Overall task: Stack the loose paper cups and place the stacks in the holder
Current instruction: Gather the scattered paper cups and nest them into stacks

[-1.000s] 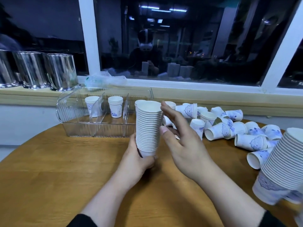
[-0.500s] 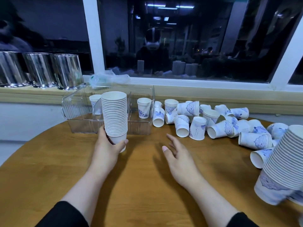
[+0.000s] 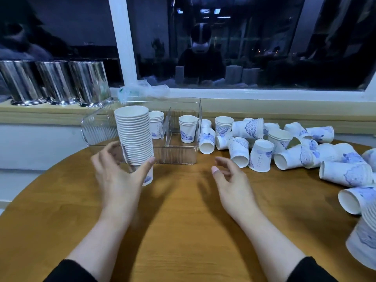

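My left hand curls round the base of a tall stack of white paper cups, thumb on its right side and fingers behind its left. The stack stands upright at the front left of the clear plastic holder; whether it rests on the table I cannot tell. Inside the holder are two short cup stacks, one behind the divider and one in the right compartment. My right hand hovers open over the table, holding nothing. Several loose cups with blue prints lie to the right.
Another tall cup stack leans at the lower right edge of the round wooden table. Three shiny metal canisters and a crumpled plastic bag sit on the window sill behind the holder.
My left hand has carried the tall stack leftward from the table's middle to the holder's left front. My right hand has come off the stack and dropped toward the table.
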A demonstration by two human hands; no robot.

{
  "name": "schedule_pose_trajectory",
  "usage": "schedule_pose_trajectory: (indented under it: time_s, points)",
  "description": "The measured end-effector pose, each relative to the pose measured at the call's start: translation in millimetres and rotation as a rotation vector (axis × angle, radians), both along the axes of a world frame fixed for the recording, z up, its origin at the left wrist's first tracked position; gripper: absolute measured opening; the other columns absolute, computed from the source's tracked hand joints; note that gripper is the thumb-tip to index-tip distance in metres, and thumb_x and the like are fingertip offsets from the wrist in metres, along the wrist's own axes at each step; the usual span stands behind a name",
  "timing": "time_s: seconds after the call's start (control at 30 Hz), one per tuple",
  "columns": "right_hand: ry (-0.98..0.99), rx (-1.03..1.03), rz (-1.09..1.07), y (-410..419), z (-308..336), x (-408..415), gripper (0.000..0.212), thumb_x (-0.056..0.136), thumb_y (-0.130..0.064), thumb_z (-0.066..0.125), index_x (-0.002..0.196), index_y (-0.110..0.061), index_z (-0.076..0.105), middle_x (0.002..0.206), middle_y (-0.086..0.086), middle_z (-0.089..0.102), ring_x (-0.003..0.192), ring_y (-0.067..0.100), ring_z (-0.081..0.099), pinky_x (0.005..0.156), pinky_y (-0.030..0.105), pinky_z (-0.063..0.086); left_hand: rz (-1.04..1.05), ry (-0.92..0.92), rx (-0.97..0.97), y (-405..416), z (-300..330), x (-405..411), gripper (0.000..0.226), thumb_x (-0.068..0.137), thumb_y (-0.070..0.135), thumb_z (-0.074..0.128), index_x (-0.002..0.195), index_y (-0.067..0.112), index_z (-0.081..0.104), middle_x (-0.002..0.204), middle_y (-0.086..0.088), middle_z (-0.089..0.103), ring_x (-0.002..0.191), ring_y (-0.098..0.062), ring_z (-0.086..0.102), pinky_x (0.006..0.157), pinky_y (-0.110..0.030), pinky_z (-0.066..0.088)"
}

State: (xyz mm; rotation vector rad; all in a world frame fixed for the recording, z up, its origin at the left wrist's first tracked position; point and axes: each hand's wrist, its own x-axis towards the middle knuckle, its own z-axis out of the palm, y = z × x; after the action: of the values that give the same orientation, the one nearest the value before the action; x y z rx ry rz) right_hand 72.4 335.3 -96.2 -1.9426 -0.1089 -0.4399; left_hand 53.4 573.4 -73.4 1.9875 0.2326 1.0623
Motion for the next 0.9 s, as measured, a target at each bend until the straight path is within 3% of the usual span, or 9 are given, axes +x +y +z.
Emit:
schedule_pose_trajectory:
  time_s: [0.07,0.13,0.23,0.33,0.43,0.57,0.7,0.8,0.9]
  points:
    - [-0.067,0.068,-0.068,-2,3,1,0.022,0.097,-0.024,0.059,0.118,-0.026,0.064,0.111,-0.015,0.066,0.091,-0.001,0.061,0.079,0.020,0.046,-0.022,-0.205,0.088,-8,8,-11,0.060,0.080,0.044,0.074,0.118,0.004,0.054,0.114,-0.017,0.050,0.098,-0.022,0.050,0.091,-0.016,0.037]
    - [-0.160,0.120,-0.159,-8,9,4,0.019,0.097,-0.022,0.058,0.114,-0.030,0.062,0.110,-0.014,0.062,0.088,0.003,0.060,0.078,0.019,0.044,-0.128,-0.325,0.187,-23,9,-17,0.039,0.089,0.036,0.063,0.106,0.001,0.058,0.100,-0.010,0.051,0.085,-0.017,0.047,0.084,-0.012,0.035]
    - [-0.290,0.169,-0.294,-27,20,14,0.024,0.097,-0.019,0.057,0.116,-0.033,0.057,0.118,-0.010,0.055,0.089,0.009,0.059,0.074,0.013,0.043,-0.341,-0.264,0.246,-59,1,-14,0.023,0.091,0.031,0.058,0.102,0.010,0.061,0.095,0.003,0.053,0.083,-0.008,0.049,0.081,-0.013,0.039]
    - [-0.404,0.073,-0.484,-53,23,30,0.029,0.092,-0.016,0.062,0.121,-0.019,0.059,0.128,-0.002,0.051,0.106,0.020,0.056,0.087,0.020,0.043,-0.486,-0.002,0.181,-95,-11,-4,0.023,0.092,0.034,0.062,0.113,0.025,0.059,0.100,0.012,0.054,0.089,-0.005,0.056,0.081,-0.029,0.050]
    - [-0.285,-0.056,-0.560,-76,18,47,0.047,0.088,-0.022,0.069,0.132,-0.014,0.054,0.137,0.006,0.047,0.125,0.027,0.047,0.101,0.022,0.030,-0.563,0.140,0.162,-119,-17,13,0.031,0.092,0.032,0.066,0.120,0.033,0.055,0.104,0.015,0.055,0.090,-0.005,0.058,0.081,-0.041,0.053]
    - [-0.127,-0.143,-0.488,-94,6,70,0.066,0.085,-0.030,0.071,0.144,-0.015,0.044,0.143,0.007,0.049,0.131,0.029,0.044,0.109,0.037,0.035,-0.641,0.207,0.106,-128,-17,28,0.033,0.090,0.030,0.069,0.119,0.038,0.056,0.102,0.015,0.059,0.089,-0.005,0.060,0.083,-0.040,0.053]
    - [-0.106,-0.218,-0.489,-97,2,80,0.059,0.085,-0.035,0.068,0.139,-0.021,0.052,0.132,0.006,0.060,0.123,0.030,0.052,0.102,0.045,0.043,-0.620,0.219,0.062,-122,-16,31,0.032,0.091,0.030,0.069,0.121,0.034,0.058,0.101,0.013,0.061,0.089,-0.004,0.060,0.082,-0.034,0.054]
    - [-0.225,-0.104,-0.541,-91,12,70,0.053,0.085,-0.037,0.067,0.134,-0.020,0.054,0.124,0.003,0.062,0.111,0.028,0.056,0.097,0.047,0.046,-0.632,0.224,0.021,-120,-11,28,0.034,0.091,0.030,0.069,0.123,0.033,0.058,0.102,0.014,0.061,0.091,-0.003,0.060,0.081,-0.032,0.055]
    - [-0.377,0.144,-0.578,-85,28,51,0.053,0.087,-0.041,0.064,0.134,-0.019,0.052,0.126,-0.003,0.056,0.113,0.014,0.052,0.101,0.029,0.042,-0.670,0.219,-0.025,-121,-7,23,0.038,0.089,0.030,0.072,0.124,0.032,0.059,0.103,0.012,0.062,0.092,-0.006,0.061,0.081,-0.035,0.056]
